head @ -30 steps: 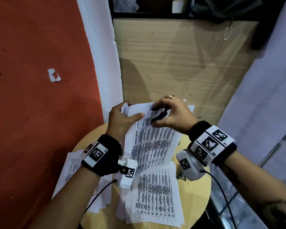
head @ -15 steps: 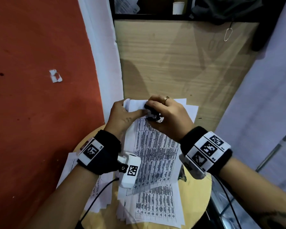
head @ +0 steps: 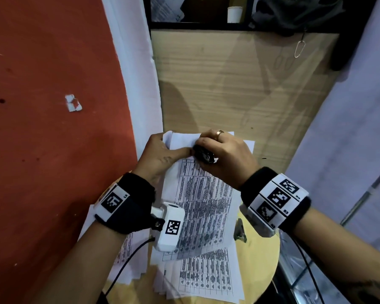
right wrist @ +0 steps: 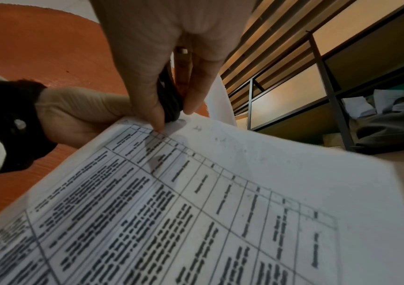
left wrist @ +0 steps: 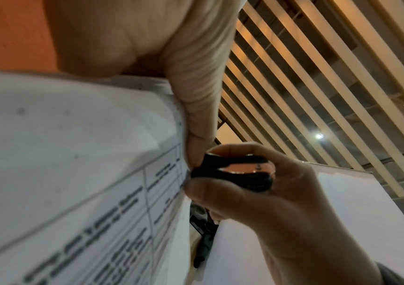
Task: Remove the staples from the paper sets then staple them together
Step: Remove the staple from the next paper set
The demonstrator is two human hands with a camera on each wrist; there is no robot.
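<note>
Right hand (head: 224, 156) pinches black remover (head: 203, 155), apparently at paper set (head: 202, 200) corner.

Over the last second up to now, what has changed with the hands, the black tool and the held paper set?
The right hand turned and came down, bringing the black staple remover from an open, raised pose to pressed against the top corner of the held paper set, by the left thumb. The left hand kept gripping that corner throughout. The paper stacks on the round table stayed put.

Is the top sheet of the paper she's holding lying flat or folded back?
Folded back: the top sheet curls over behind the printed page, pinned by the left hand.
</note>
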